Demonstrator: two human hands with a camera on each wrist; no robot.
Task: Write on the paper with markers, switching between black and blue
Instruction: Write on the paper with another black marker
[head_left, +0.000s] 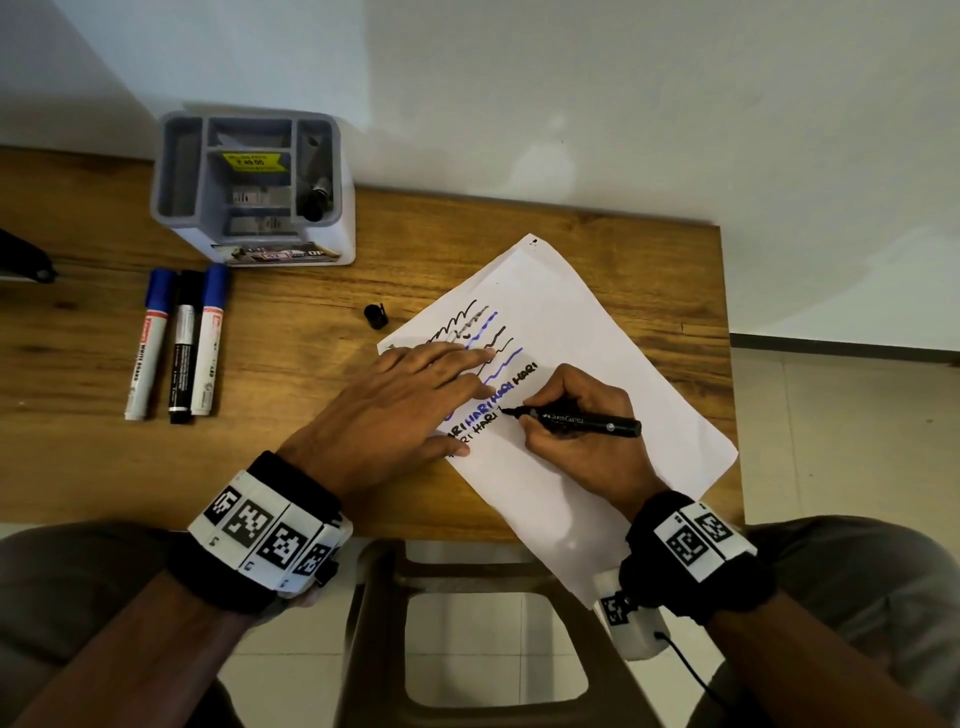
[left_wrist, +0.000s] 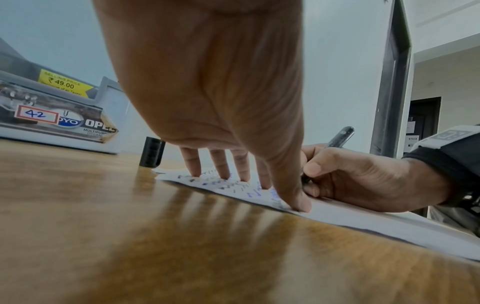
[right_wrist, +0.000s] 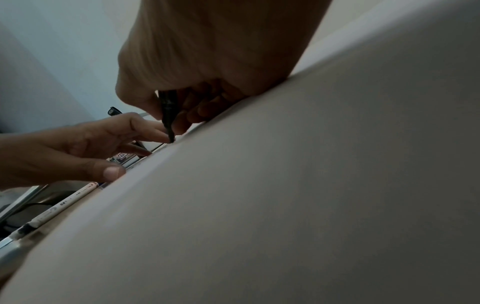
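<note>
Wood grain: I'm looking at a brown tabletop (head_left: 322, 291) with a glossy finish; it mirrors the fingers in the left wrist view.
Paper: white sheet (head_left: 587, 322), lying at an angle on the right half of the table, with its near corner hanging past the front edge. It carries black and blue wavy lines up top and rows of "HARI" in black and blue below.
Black marker: slim dark barrel with pale lettering (head_left: 582, 420), uncapped, chisel tip touching the paper just beside the lower row of words.
Right hand: (head_left: 576, 441) fingers and thumb curled round the marker near its tip, heel of the hand resting on the sheet. From my right wrist view I mostly get blurry grey paper and the tip (right_wrist: 171, 139) touching it.
Left hand: (head_left: 384, 410) flat, fingers straight and spread, pressing down on the left part of the sheet, gripping nothing. Fingertips (left_wrist: 221, 174) and the thumb all sit on the paper.
Cap: small ribbed black cylinder (head_left: 376, 316), standing on the wood just beside the sheet's upper left edge.
Spare markers: three chunky ones (head_left: 179, 340) lying side by side well left of the paper, capped blue, black, blue.
Organiser: grey plastic box with compartments (head_left: 249, 182) and a yellow price sticker, at the back near the wall.
</note>
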